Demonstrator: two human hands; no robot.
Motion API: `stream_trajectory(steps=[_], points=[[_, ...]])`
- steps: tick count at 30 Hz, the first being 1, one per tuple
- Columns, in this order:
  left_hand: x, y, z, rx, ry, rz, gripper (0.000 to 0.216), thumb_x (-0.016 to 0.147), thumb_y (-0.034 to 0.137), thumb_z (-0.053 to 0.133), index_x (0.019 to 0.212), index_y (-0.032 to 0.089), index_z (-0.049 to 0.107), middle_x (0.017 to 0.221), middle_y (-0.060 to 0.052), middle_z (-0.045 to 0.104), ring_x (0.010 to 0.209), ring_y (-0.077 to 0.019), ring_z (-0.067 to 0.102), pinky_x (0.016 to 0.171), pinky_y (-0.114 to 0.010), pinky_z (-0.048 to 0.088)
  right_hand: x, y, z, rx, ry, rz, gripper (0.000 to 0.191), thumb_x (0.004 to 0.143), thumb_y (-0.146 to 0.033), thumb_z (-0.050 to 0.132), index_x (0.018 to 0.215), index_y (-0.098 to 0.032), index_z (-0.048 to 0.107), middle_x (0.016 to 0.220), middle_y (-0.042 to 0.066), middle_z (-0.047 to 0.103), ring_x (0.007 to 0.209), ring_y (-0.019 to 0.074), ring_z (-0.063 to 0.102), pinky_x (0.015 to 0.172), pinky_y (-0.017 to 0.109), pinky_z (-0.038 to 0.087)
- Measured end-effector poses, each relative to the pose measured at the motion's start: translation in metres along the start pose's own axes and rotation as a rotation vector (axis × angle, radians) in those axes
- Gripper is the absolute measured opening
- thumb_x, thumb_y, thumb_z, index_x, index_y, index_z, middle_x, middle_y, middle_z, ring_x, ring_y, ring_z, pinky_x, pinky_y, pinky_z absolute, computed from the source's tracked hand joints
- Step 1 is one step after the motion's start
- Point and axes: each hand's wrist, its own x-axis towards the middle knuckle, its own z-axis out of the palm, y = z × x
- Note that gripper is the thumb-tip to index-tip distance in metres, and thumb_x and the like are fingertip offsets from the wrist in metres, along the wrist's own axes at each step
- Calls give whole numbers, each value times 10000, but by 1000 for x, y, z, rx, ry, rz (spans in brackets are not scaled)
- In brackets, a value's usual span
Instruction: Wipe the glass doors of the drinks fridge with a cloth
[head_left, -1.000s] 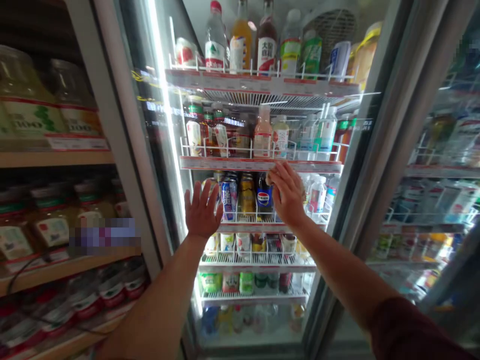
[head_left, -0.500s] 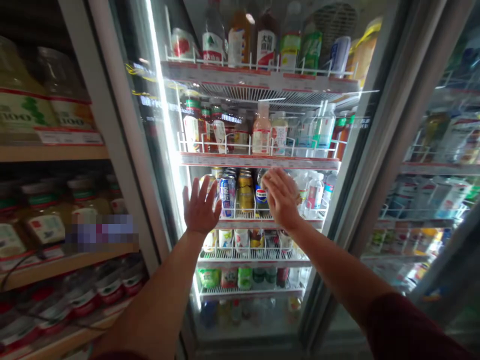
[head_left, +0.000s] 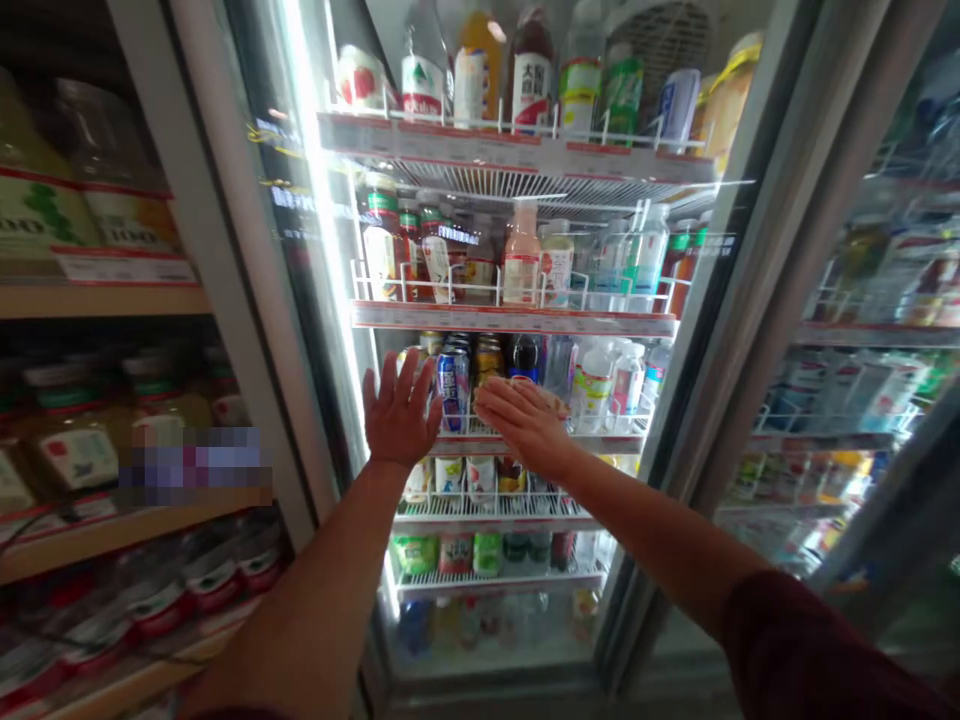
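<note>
In front of a lit drinks fridge, my left hand (head_left: pixel 401 412) lies flat on the glass door (head_left: pixel 495 655), fingers spread and nothing in it. Behind its thumb stands a blue can (head_left: pixel 453 385). My right hand (head_left: pixel 521 420) is stretched out against the same glass, fingers together and pointing left. A pale pinkish cloth (head_left: pixel 556 402) shows past its knuckles, pressed under the palm; most of it is hidden. Gold cans and a dark bottle with a blue label (head_left: pixel 524 358) stand behind that hand, inside the fridge.
Bottles and cans fill several wire shelves (head_left: pixel 517 318) behind the glass. On the left, wooden shelves (head_left: pixel 105 300) carry juice bottles (head_left: pixel 79 430). A metal door frame (head_left: pixel 780 300) runs down the right, with another stocked fridge beyond it. Lights reflect in the glass.
My right hand has slid left and slightly down across the glass with the cloth, from before the dark bottle to before the gold cans. My left hand stays in place.
</note>
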Motion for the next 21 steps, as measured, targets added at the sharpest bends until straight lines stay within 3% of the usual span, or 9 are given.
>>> stream_trajectory(steps=[2,5,7,11,13,15,18,20,21], points=[[0,0,0,-22,-11,-9,686,1004,385,496,1634,299,236,1667,-57,323,1606,-236,95,1313,-531,74,-2,9,-7,-19,37,58,531,1012,-160,493,1521,-308,469,1529,-16,567,1510,185,409,1254,434,381],[-1,0,1,-49,-38,-51,657,1000,399,494,1616,298,291,1663,-55,334,1605,-245,104,1312,-550,70,3,32,-20,-78,259,301,568,1009,-128,462,1539,-331,445,1573,4,514,1544,218,353,1263,493,355],[-1,0,1,-55,-49,-72,640,998,411,489,1605,301,319,1659,-51,344,1604,-251,115,1312,-559,71,-1,36,-22,-99,339,357,604,1004,-117,461,1563,-339,405,1592,13,488,1558,232,323,1263,507,350],[-1,0,1,-61,-30,-46,641,999,398,490,1604,281,317,1664,-54,332,1603,-253,119,1317,-541,55,-29,18,-14,-11,101,81,628,1008,-137,488,1585,-345,355,1537,-15,558,1517,184,401,1244,435,396],[0,0,1,-54,-14,-29,646,1001,388,490,1610,276,304,1670,-49,319,1602,-252,125,1320,-521,51,-36,18,-17,21,13,28,620,1010,-142,493,1577,-358,366,1517,-31,579,1489,175,444,1239,430,408],[0,0,1,-37,-6,-19,655,1001,386,493,1615,278,291,1673,-45,313,1601,-253,131,1320,-511,57,-35,30,-26,7,81,158,620,1010,-142,493,1567,-387,378,1534,-36,559,1499,205,433,1251,484,387],[-1,0,1,-30,-24,-34,633,1005,408,480,1602,271,322,1672,-46,314,1601,-267,134,1316,-519,59,-32,49,-35,-45,294,376,622,1008,-135,481,1556,-416,393,1576,-36,507,1533,252,376,1256,558,363],[-1,0,1,-58,-63,-72,603,1011,436,461,1579,256,369,1673,-43,314,1599,-288,137,1315,-526,37,-40,44,-31,-68,324,386,603,1006,-137,485,1546,-399,419,1563,-22,525,1533,250,376,1247,553,378],[-1,0,2,-75,-83,-93,593,1014,449,449,1569,249,385,1675,-41,312,1597,-298,142,1314,-528,24,-47,38,-26,-64,273,339,585,1006,-146,493,1535,-389,439,1543,-18,549,1523,234,396,1241,530,394]])
